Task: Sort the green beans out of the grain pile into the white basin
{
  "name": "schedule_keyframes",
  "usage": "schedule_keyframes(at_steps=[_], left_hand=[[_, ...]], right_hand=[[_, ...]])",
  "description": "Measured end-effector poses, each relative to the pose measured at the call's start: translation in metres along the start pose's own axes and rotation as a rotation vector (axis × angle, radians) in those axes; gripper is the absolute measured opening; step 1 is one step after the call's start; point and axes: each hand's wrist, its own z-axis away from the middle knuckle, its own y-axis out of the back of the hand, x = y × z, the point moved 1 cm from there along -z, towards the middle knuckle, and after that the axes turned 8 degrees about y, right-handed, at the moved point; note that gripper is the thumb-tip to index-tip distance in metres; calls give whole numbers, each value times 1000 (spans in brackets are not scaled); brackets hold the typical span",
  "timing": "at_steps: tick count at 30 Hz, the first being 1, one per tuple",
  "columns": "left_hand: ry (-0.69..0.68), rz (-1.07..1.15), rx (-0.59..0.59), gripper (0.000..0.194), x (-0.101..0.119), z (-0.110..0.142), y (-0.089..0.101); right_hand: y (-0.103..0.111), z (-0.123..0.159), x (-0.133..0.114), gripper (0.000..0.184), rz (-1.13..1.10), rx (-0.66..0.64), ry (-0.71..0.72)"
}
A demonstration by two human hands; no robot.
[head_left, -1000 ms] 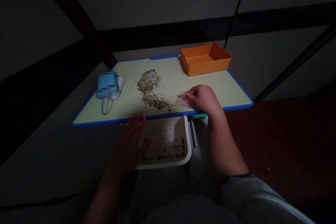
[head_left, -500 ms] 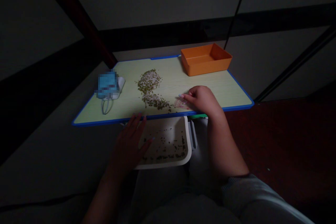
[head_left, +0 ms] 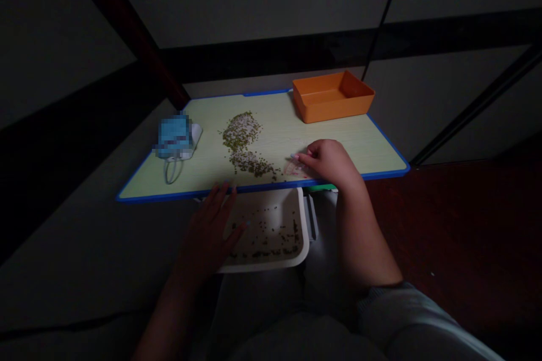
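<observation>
Over the right side of the table [head_left: 359, 141], my right hand [head_left: 332, 161] is closed in a pinch on a clear plastic piece with pink-red markings [head_left: 294, 168]; its full shape is hidden by the fingers. To the left of it lies a heap of small greenish and pale seeds [head_left: 241, 132], trailing toward the front edge. My left hand [head_left: 207, 231] is open, fingers spread, with the fingertips at the table's blue front edge. It reaches over the left part of a white bin [head_left: 304, 237], which holds scattered dark bits below the table edge.
An orange box [head_left: 336, 110] stands at the back right of the table. At the left sits a blurred-out blue item [head_left: 174, 134] by a white object with a cord loop [head_left: 170, 171]. Panelled walls rise behind, and a dark red floor [head_left: 444, 225] lies to the right.
My right hand, with the plastic piece, shifts slightly left and then back to the right. The left hand, the seeds and the bin look the same.
</observation>
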Motion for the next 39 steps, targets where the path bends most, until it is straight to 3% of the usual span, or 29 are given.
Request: schedule_keyframes(at_steps=[5, 24, 39], left_hand=[[4, 3, -2, 75, 0, 0, 0], [0, -3, -7, 75, -1, 0, -1], [7, 6, -10, 76, 0, 0, 0]], right_hand=[[-2, -2, 1, 43, 32, 10, -42], [-3, -1, 1, 41, -74, -33, 27], [-7, -5, -11, 40, 154, 2, -41]])
